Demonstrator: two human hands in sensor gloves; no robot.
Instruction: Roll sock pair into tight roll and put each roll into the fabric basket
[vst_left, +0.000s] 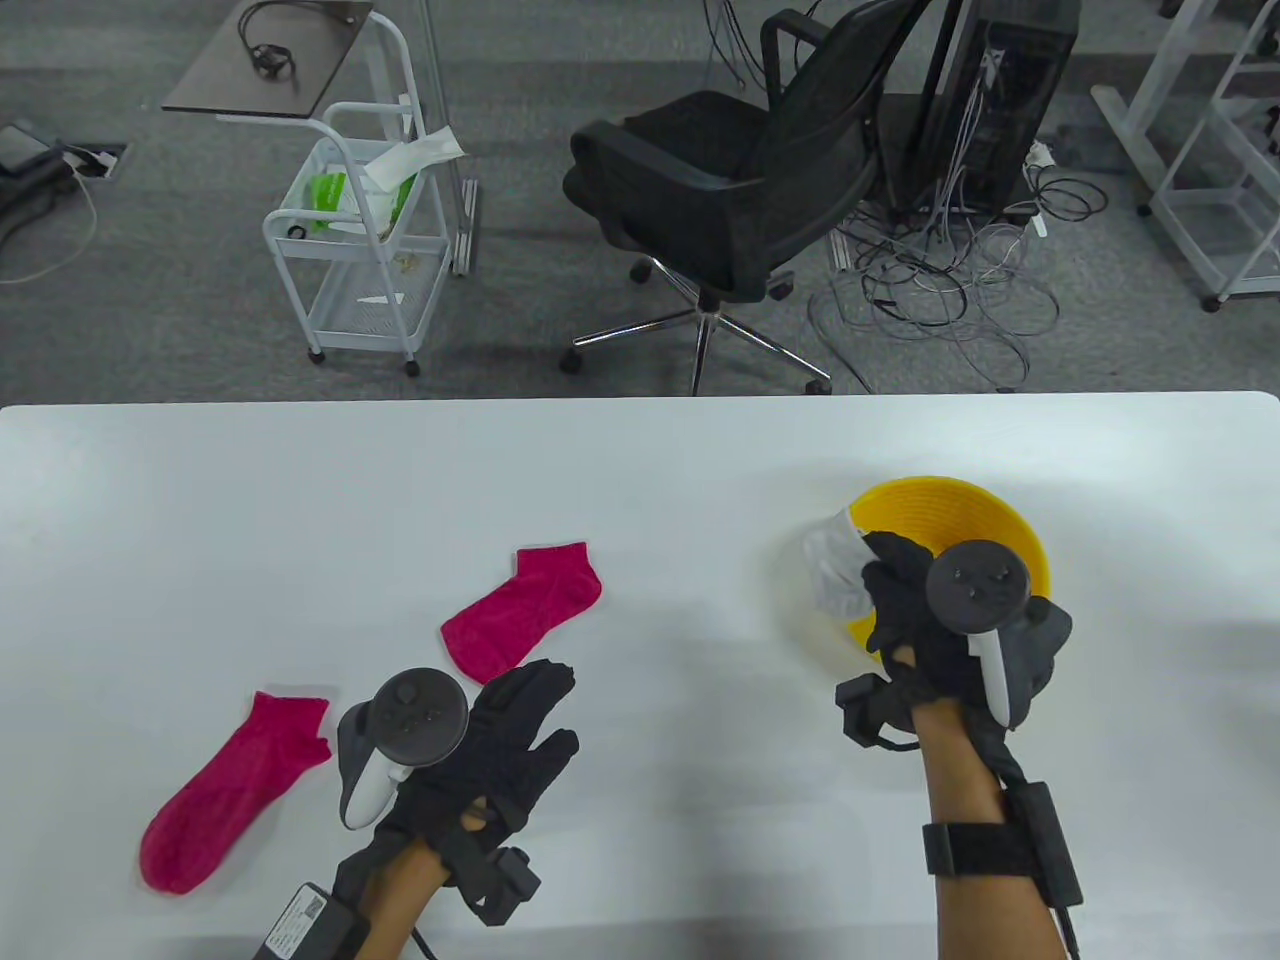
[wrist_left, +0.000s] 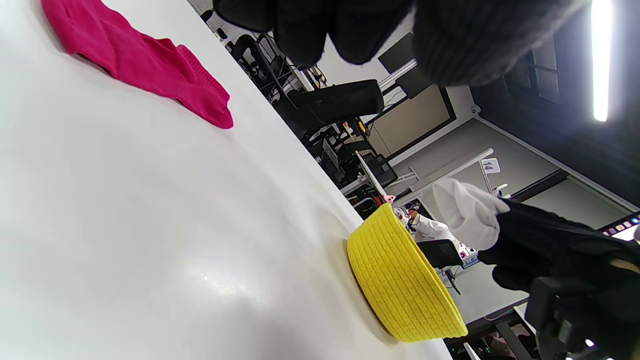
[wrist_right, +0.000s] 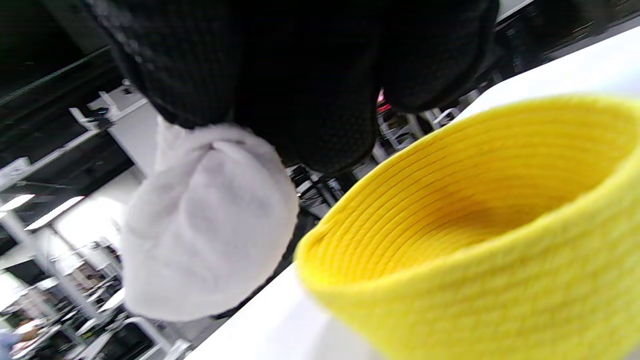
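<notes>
My right hand (vst_left: 885, 585) grips a rolled white sock pair (vst_left: 835, 570) above the near-left rim of the yellow fabric basket (vst_left: 960, 500). In the right wrist view the white roll (wrist_right: 205, 240) hangs from my curled fingers (wrist_right: 310, 80) just left of the basket's rim (wrist_right: 450, 200). Two pink socks lie flat on the table: one (vst_left: 522, 608) near the middle, one (vst_left: 225, 795) at the left. My left hand (vst_left: 530, 715) hovers over the table just below the middle pink sock, fingers relaxed and holding nothing. The left wrist view shows a pink sock (wrist_left: 145, 62), the basket (wrist_left: 400, 285) and the white roll (wrist_left: 467, 212).
The white table (vst_left: 640, 460) ends at its far edge, with an office chair (vst_left: 740, 170), a white cart (vst_left: 355, 240) and loose cables on the floor beyond.
</notes>
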